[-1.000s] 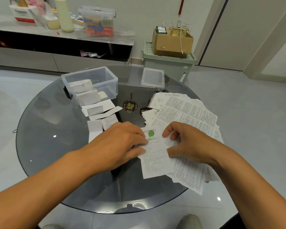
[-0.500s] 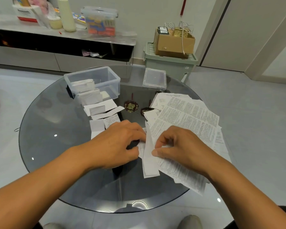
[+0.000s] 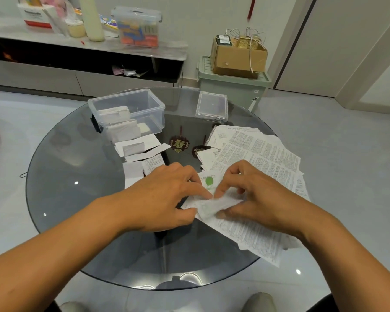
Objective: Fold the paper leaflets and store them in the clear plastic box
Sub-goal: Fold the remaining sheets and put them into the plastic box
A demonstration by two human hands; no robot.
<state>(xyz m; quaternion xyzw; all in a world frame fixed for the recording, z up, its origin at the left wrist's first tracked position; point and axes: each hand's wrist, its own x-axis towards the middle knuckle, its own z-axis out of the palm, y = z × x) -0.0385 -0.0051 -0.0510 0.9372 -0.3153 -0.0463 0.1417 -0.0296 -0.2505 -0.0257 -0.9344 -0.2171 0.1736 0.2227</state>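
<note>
Two hands meet over one leaflet [image 3: 208, 206] at table centre, head view. Left hand [image 3: 167, 197] pinches the leaflet's left edge, index fingertip pressing down on the paper beside the green dot. Right hand [image 3: 252, 194] grips the right side, thumb under the near edge, fingers curled on top; the paper looks partly folded and creased. Unfolded leaflets [image 3: 261, 158] fan out at 2 o'clock from the hands, lying on the glass table [image 3: 72, 199]. Clear plastic box [image 3: 131, 111] sits at 11 o'clock, open, folded leaflets standing inside at its left end. More folded leaflets [image 3: 140, 152] lie just in front of the box. Box lid [image 3: 212, 106] rests at 12 o'clock, apart from the box.
</note>
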